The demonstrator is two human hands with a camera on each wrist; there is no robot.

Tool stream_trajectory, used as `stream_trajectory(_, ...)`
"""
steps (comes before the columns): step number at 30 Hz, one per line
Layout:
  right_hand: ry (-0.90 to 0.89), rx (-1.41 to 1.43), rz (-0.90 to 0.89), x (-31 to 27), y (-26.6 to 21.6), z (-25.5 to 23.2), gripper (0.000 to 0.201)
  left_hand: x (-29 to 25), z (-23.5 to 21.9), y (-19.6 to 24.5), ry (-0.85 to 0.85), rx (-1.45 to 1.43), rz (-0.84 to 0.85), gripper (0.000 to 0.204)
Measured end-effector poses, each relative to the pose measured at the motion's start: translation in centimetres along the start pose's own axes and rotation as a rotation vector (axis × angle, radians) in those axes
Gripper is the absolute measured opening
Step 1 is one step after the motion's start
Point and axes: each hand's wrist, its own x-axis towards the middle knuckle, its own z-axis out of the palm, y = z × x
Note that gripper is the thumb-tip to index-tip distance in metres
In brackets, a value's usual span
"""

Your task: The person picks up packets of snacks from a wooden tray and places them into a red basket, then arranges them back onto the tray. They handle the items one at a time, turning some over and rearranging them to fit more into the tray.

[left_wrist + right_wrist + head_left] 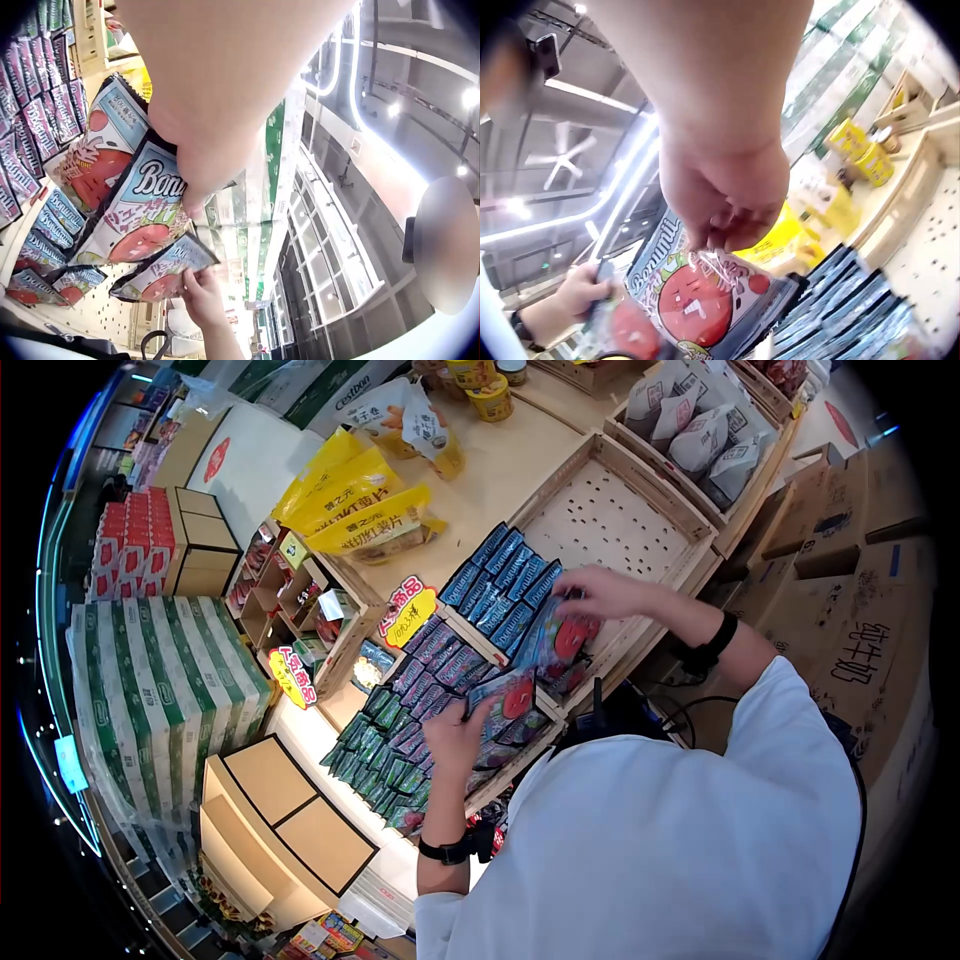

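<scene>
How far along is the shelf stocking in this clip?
Done: rows of blue packets, purple packets and green packets fill their trays. In hand: the left hand and right hand each grip a tomato-print packet. Left: the perforated tray beyond stands mostly bare.

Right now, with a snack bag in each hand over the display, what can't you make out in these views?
- Left hand grip on its bag: head view shows only the back of the hand; left wrist view is filled by the forearm.
- Right hand fingertips: curled under in the right wrist view.
- Small print on the right hand's bag: blurred.
- Tray floor under the bags: hidden.
</scene>
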Motion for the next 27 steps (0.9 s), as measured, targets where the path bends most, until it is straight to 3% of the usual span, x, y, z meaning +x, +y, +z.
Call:
stream_trajectory(2,-0.081,0.128,0.286,-1.1,2.3,-2.8,0.026,-1.0,-0.4,-1.1,0.033,-0.212,-0.277,0.031)
stream_trajectory(5,-0.073,0.359,0.348,-3.6,9.7,-1.7,0.023,-3.2,-1.1,-4.2,0.022,-0.128,-0.281,0.023)
stream_trajectory(7,-0.129,0.252,0.361,-4.6,12.2,-1.2,0.023,-3.4,-1.8,-3.2,0.045,-0.062,-0.277,0.022)
stream_trajectory(10,-0.221,0.169,0.409,-5.5,13.3,-1.3,0.025,-4.7,-2.6,-3.0,0.13,-0.1,-0.313,0.022)
stream_trajectory(12,-0.258,0.193,0.448,-5.6,13.2,-1.3,0.026,-5.6,-3.7,-3.1,0.071,-0.02,-0.375,0.021)
stream_trajectory(14,-0.142,0.442,0.521,-5.4,11.9,-2.4,0.028,-6.5,-4.0,-3.4,0.122,-0.06,-0.428,0.024)
stream_trajectory(18,-0.314,0.369,0.468,-5.1,13.3,-3.4,0.025,-7.6,-4.5,-3.1,0.138,-0.086,-0.465,0.027)
stream_trajectory(20,-0.379,0.356,0.455,-5.0,14.7,-1.7,0.024,-8.1,-4.1,-3.7,0.165,-0.097,-0.401,0.027)
stream_trajectory(22,-0.573,0.27,0.46,-5.0,16.9,0.9,0.024,-8.9,-3.8,-4.8,0.16,-0.078,-0.392,0.027)
stream_trajectory(23,-0.575,0.264,0.46,-5.3,18.2,2.2,0.024,-9.1,-3.8,-5.1,0.165,-0.082,-0.392,0.027)
stream_trajectory(25,-0.363,0.019,0.558,-6.1,20.1,4.2,0.043,-9.3,-3.8,-5.5,0.103,-0.055,-0.436,0.026)
stream_trajectory(26,-0.369,0.014,0.555,-6.3,19.8,4.7,0.043,-9.4,-3.8,-5.4,0.109,-0.058,-0.442,0.026)
stream_trajectory(27,-0.208,-0.002,0.542,-6.4,19.4,5.4,0.054,-9.5,-3.8,-5.4,0.126,-0.084,-0.476,0.025)
